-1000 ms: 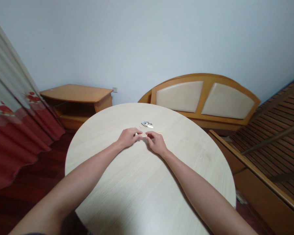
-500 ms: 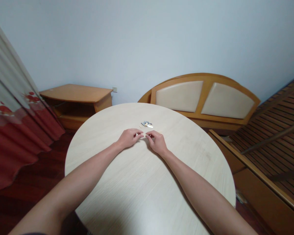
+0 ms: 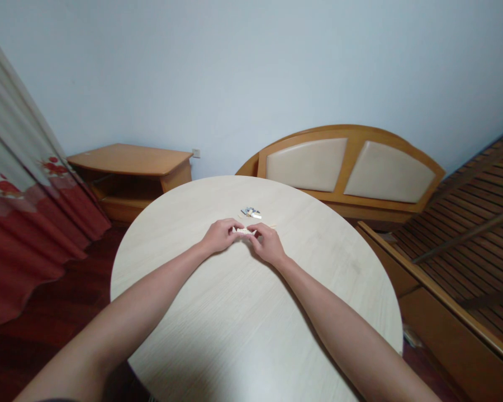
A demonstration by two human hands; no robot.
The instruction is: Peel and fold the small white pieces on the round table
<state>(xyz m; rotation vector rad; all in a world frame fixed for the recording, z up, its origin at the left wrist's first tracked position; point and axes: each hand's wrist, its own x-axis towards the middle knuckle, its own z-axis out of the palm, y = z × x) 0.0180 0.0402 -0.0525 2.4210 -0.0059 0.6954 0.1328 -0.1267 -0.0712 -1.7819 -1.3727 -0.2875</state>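
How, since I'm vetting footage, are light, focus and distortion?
Head view: shadow and pale sheen on the near tabletop; head view: white glint in the small pile; head view: pale piece too small to make out; head view: curtain leaning, likely lens distortion.

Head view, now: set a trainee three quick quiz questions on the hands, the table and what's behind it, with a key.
1. What is held between the left hand and the right hand?
a) a cup
b) a small pale piece
c) a cloth

2. True or false: the small grey parts lie on the table, beyond the hands.

3. Fill in: the arched headboard has ___ pale panels.

Key: 1 b; 2 true; 3 two.
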